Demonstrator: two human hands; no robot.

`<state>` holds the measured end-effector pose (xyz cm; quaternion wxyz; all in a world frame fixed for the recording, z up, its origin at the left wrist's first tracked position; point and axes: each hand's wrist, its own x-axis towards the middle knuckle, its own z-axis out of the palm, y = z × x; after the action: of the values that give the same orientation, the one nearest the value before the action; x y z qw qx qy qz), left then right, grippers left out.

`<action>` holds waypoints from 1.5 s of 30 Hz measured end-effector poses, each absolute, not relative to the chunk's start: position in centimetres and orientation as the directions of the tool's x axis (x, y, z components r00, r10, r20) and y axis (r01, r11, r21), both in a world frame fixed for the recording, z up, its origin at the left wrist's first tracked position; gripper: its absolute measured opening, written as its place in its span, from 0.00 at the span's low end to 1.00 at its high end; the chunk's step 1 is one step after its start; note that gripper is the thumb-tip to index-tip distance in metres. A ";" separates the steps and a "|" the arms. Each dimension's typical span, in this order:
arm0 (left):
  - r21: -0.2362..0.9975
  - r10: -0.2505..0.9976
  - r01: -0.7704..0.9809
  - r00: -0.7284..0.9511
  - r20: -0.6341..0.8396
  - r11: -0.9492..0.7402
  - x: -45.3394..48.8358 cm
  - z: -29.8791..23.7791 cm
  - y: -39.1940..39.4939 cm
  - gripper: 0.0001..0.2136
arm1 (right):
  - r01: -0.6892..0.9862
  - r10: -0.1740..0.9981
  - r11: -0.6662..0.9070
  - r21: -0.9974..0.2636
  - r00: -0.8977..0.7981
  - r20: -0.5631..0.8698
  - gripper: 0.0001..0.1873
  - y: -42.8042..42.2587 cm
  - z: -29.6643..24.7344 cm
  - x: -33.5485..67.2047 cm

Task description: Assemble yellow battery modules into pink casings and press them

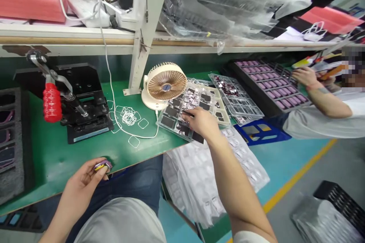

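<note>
Just right of the desk fan [164, 83], the person's right hand [199, 121] lies across a clear plastic tray [177, 133] of dark rectangular pieces. Its fingers [189, 115] are spread over the compartments, and from here I cannot tell whether they pinch a piece or only rest there. Left of the fan and nearer the camera, the left hand [81, 186] is clamped on a small purple-and-yellow item [102, 165], gripped between thumb and fingers over the edge of the green workbench [42, 167]. The 2 hands are well apart.

From my remote seat, I see 3 risks in this head view. The tray sits at the bench edge, so heavy pressure from the right hand could tip it and spill pieces onto the clear plastic sleeves [205, 171] piled below. The item is small, and a loose grip could drop it past the edge beside the person's jeans [134, 182]. The white cable [114, 95] and thin wire loops [128, 115] lie just left of the tray, where a careless sweep could snag them. Far right of the fan, a co-worker's hand [305, 76] works over a black tray [251, 79] of purple pieces, so reaching across could cause a collision.
</note>
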<state>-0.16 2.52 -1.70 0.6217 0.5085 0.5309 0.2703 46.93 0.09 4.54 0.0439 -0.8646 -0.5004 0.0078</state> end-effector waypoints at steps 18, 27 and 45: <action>0.929 0.867 0.173 0.335 -0.368 0.328 0.3 -1.7 2.0 0.23 | 0.927 0.933 -0.360 -0.101 0.358 -0.035 0.07 1.3 5.3 48.2; 0.957 0.915 0.108 0.280 -0.290 0.270 0.6 -1.6 1.5 0.19 | 0.918 0.932 -0.258 -0.302 0.319 0.174 0.18 -0.8 6.3 48.1; 0.832 0.886 0.356 0.352 0.302 -0.425 0.3 2.2 0.3 0.10 | 0.163 0.895 0.440 -0.883 -0.002 0.446 0.16 -1.7 1.7 19.9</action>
<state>0.30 0.34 2.18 0.3399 0.7488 0.4146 0.3898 19.85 -1.66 1.70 0.5683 -0.4197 -0.6303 0.3219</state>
